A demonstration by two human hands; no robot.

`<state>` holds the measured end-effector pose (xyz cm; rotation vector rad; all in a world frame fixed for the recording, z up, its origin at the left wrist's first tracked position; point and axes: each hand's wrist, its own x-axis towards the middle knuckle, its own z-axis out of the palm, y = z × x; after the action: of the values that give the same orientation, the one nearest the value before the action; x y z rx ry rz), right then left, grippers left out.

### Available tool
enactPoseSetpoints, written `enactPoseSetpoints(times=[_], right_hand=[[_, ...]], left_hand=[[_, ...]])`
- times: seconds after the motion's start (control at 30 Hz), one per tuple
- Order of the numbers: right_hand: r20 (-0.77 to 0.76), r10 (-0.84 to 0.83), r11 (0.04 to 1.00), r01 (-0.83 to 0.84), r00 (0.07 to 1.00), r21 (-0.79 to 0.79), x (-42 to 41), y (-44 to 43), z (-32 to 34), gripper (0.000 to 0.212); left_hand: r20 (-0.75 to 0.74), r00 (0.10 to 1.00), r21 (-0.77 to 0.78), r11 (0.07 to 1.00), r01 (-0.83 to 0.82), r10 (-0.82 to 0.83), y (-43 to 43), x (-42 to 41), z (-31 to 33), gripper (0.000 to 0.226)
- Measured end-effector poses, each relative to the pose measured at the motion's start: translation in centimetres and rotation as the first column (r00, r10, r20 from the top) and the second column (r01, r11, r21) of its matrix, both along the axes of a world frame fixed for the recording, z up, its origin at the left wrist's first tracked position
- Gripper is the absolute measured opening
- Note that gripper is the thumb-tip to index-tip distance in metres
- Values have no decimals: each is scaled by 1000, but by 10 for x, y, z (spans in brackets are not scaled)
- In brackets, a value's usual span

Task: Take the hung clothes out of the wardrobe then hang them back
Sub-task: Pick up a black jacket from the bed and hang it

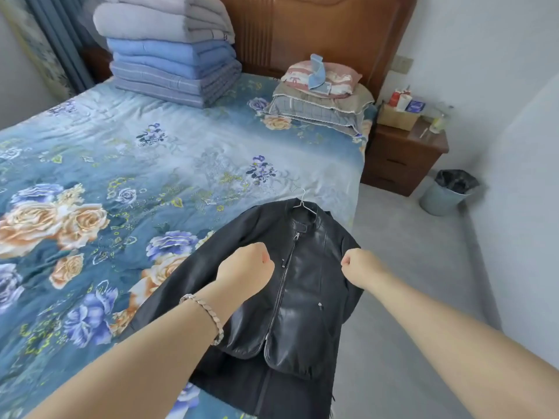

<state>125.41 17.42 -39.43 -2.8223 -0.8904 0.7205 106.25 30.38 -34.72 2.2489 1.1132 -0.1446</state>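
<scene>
one black jacket [305,285] on one wire hanger [303,202] lies at the bed's [181,152] near right corner over one darker garment [257,388], its long axis running collar to hem, collar towards the headboard [317,28]. two hands, left hand [246,263] and right hand [358,264], are curled above its chest. i cannot tell if they pinch it.

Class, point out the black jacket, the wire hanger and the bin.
black jacket [311,291], head view, front panel beside the zip.
wire hanger [302,201], head view, its hook.
bin [438,200], head view, outer wall.
</scene>
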Motion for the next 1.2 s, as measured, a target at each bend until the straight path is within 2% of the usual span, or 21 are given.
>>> enactPoseSetpoints(times=[0.1,0.2,0.4,0.57,0.7,0.8,0.87,0.93,1.0,1.07,1.2], right_hand=[[-29,45,999,-46,999,-21,71,38,-32,18],[-64,111,991,-115,992,-62,135,78,-73,16],[-81,125,992,-126,989,3,228,165,-171,25],[-26,136,991,-136,990,22,267,215,-248,32],[-35,160,981,-162,987,-104,284,241,-296,38],[-11,144,967,-143,989,-209,292,249,-319,35],[-10,140,966,-139,990,-218,295,251,-325,34],[-10,136,985,-137,991,-105,297,248,-320,33],[-5,152,982,-150,988,113,297,240,-304,38],[14,190,939,-186,982,289,293,230,-282,47],[21,295,812,-262,955,522,269,212,-227,54]], left_hand=[[-68,994,-28,995,-93,91,29,63,-30,23],[-84,973,-49,975,-219,214,60,119,-62,20],[-93,971,-23,974,-225,222,118,219,-138,23],[-84,971,-47,972,-229,225,144,270,-206,16],[-110,967,-106,965,-241,230,156,285,-246,16],[-145,964,-105,965,-240,224,165,290,-262,13],[-160,958,-103,961,-258,240,172,291,-266,13],[-178,952,-107,957,-270,249,177,290,-264,14],[-190,945,-111,951,-289,265,183,285,-258,15],[-197,937,-110,943,-312,287,185,277,-249,16],[-174,908,-62,916,-396,381,186,240,-215,17]])
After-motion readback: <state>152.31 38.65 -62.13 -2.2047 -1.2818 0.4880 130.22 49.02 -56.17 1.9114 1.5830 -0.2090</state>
